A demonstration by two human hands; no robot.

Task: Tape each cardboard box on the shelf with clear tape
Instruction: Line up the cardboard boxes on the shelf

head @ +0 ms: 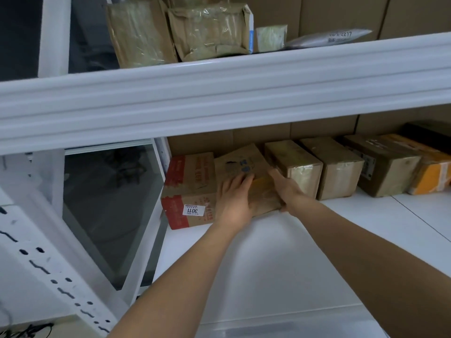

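A brown cardboard box (244, 164) with dark printed marks lies tilted on the white lower shelf (268, 252), between a red-printed box (190, 191) and a taped box (292, 162). My left hand (234, 196) lies flat against the tilted box's left front face, fingers straight. My right hand (286, 189) presses its right side, fingers extended along the gap beside the taped box. No tape roll shows in view.
More taped boxes (339, 167) and an orange-labelled box (432, 174) line the shelf to the right. The upper shelf beam (219, 98) hangs just above, with wrapped parcels (210, 32) on top. A perforated white upright (48, 264) stands at left.
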